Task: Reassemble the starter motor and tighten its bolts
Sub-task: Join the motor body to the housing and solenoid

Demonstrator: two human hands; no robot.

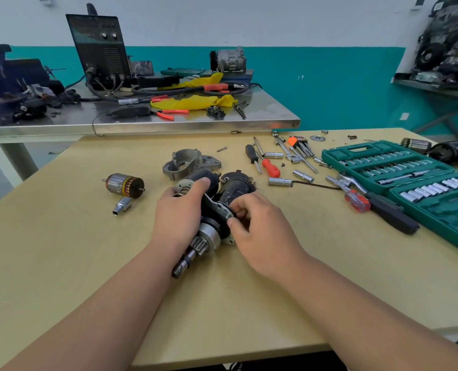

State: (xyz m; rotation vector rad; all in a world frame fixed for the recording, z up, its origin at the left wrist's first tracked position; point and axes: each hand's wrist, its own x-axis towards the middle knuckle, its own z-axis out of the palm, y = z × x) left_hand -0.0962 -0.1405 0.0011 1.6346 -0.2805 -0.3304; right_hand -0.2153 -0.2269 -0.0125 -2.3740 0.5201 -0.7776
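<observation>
Bright, even light, soft shadows; glare on steel bench (pixel 169 121) (wide-angle bend at edges), far right blurred.

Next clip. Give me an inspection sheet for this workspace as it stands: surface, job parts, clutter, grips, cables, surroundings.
Surface: tan table, scuffed, parts spread across it.
Job's things: starter motor part-assembled at centre; grey nose housing just behind it, armature loose to the left.
Clutter: open green socket set at right; loose sockets, hex keys, red-handled screwdriver beside it.
Grips: left hand grips the motor body; right hand pinches at its flange, what it pinches too small to tell.
Cables: thin dark wire on the table; black leads on the steel bench.
Surroundings: steel bench behind, black machine on it; teal-and-white wall.
</observation>
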